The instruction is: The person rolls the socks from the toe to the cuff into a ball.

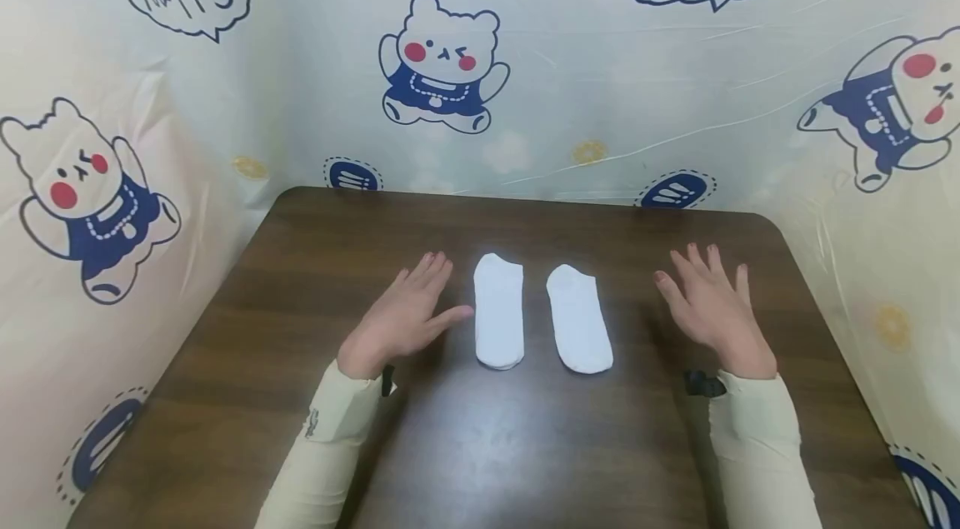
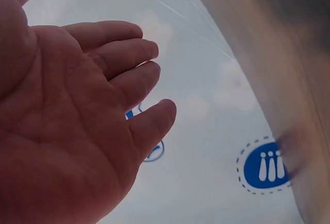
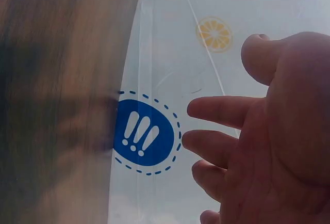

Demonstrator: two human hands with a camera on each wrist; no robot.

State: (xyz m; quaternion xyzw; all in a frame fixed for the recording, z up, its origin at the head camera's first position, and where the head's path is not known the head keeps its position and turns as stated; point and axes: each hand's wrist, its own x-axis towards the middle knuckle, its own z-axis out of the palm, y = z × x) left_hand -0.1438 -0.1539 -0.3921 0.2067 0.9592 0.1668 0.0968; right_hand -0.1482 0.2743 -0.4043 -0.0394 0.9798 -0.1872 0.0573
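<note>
Two white socks lie flat, side by side, on the dark wooden table. The left sock (image 1: pixel 498 312) stands nearly straight, while the right sock (image 1: pixel 581 319) tilts slightly. My left hand (image 1: pixel 405 312) is just left of the left sock, its fingers extended and its thumb tip close to the sock's edge. Farther off, to the right of the right sock, my right hand (image 1: pixel 711 308) has its fingers spread. Neither hand holds anything. Both wrist views show a bare palm, with the left hand (image 2: pixel 77 110) and the right hand (image 3: pixel 273 131) relaxed.
The wooden table (image 1: pixel 480 446) has rounded far corners. A pale curtain (image 1: pixel 562 79) printed with bears and "happy" bubbles surrounds it at the back and both sides. Black straps sit at both wrists, over cream sleeves (image 1: pixel 757 446).
</note>
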